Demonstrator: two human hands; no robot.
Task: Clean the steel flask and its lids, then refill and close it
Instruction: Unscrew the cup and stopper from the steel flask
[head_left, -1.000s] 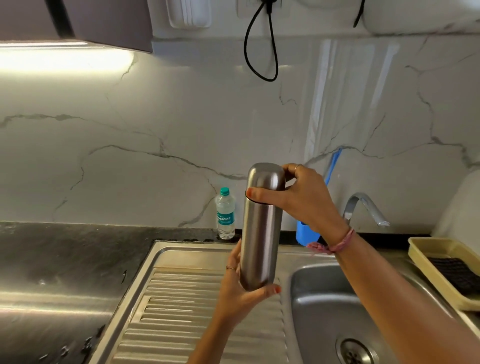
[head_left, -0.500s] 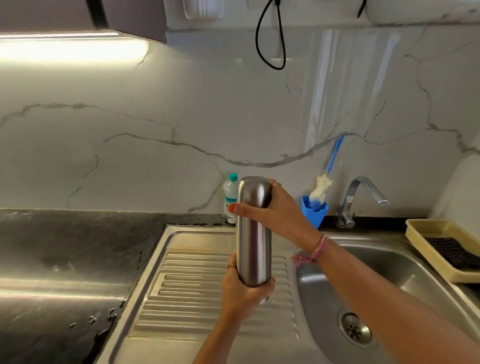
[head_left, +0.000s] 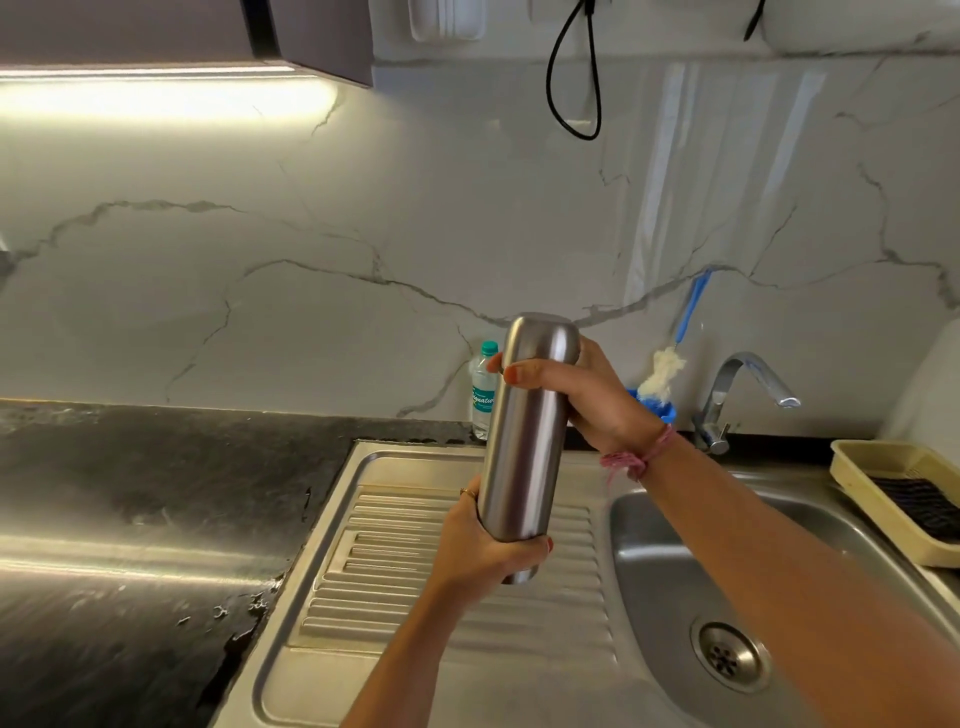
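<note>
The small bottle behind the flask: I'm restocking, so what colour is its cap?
Teal-green, on the clear plastic bottle by the wall; the head view shows it.

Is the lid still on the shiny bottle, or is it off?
On. The steel flask still wears its domed lid; the right hand grips it, the left hand holds the bottom.

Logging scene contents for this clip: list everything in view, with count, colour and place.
steel flask: 1, silver, lid on, held upright above the drainboard
drainboard: 1, steel, ribbed, left of the sink basin
sink basin: 1, steel, right
tap: 1, chrome, behind the basin
bottle brush: 1, blue handle, white head, in a blue holder
water bottle: 1, clear, teal cap, by the wall
tray: 1, cream, far right
countertop: 1, black, left
cable: 1, black, on the wall
left hand: grips the flask's base
right hand: grips the lid end
</note>
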